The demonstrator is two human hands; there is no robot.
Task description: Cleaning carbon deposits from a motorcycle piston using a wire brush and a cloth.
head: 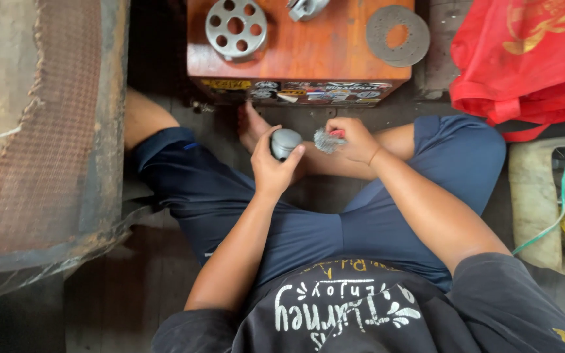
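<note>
Left hand: its fingers are curled shut around a small grey metal part, held up just above the lap.
Right hand: closed on a brush with a red handle; the grey bristles stick out past the fingers toward the part.
Part: it looks hard, smooth and a bit heavy for its size. It will not bend. It could slip, so a full wrap around its sides, like now, is a good hold.
Way it points: the round top faces up, toward the camera. Its long line seems to run down into the palm, but the hand hides the lower end, so I cannot be sure.
Brush: light, with stiff bristles. It lies sideways and points left at the part, almost touching it.
Beyond the fingers: a wooden box with a holed metal wheel and a flat grey ring on top.
Right of the right hand: a red bag.
</note>
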